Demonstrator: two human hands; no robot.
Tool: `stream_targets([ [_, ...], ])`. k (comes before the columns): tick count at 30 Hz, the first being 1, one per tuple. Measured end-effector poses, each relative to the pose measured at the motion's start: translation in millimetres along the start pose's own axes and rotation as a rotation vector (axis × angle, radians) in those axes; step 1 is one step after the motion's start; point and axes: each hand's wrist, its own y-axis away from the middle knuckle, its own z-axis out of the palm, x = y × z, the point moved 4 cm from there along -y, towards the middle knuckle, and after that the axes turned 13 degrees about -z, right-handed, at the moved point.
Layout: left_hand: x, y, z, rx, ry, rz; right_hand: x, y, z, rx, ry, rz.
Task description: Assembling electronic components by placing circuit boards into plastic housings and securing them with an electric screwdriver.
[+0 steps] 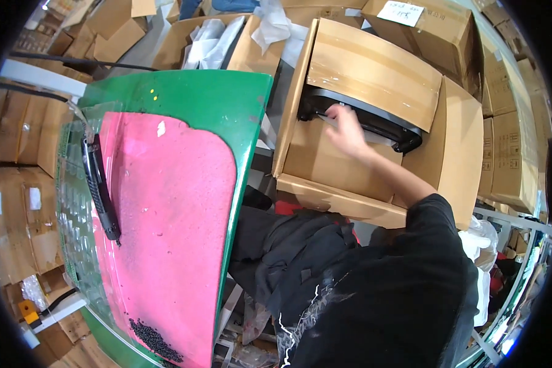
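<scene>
The black part [383,116] is long and curved.

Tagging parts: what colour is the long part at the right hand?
The long part is black, seen best in the head view.

A white label [400,13] bearing dark handwriting sits on the upper carton [435,43], and illegible print marks the right-hand carton [514,153].

Green-topped workbench [208,92] stood at 9 o'clock, white frame bar [43,78] at 10. Stacked cartons [18,214] stood beyond it at 9, more cartons [509,144] at 3. Metal rack [516,222] sat at 4; grey floor [144,46] showed at 11.
</scene>
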Motion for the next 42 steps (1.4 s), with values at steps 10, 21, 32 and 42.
stream_targets([
  [10, -23.6, -46.1, 3.4, -0.146, 0.428, -0.252, 171.9, 30.9, -1.4, -0.189, 0.692, 0.095],
  [21, 24.4, 22.8, 19.7, -0.22, 0.619, -0.374, 89.3, 23.3, -221.4, 0.552, 0.564, 0.042],
  [32, 168.1, 137.7, 168.1, -1.247, 0.11, 0.628, -306.8, -52.3, -164.2, -0.15, 0.39, -1.141],
  [42, 104.6, 127.0, 203.2, -1.103, -0.143, 0.698, -544.3, -43.7, 35.5, -0.613, 0.195, -1.738],
])
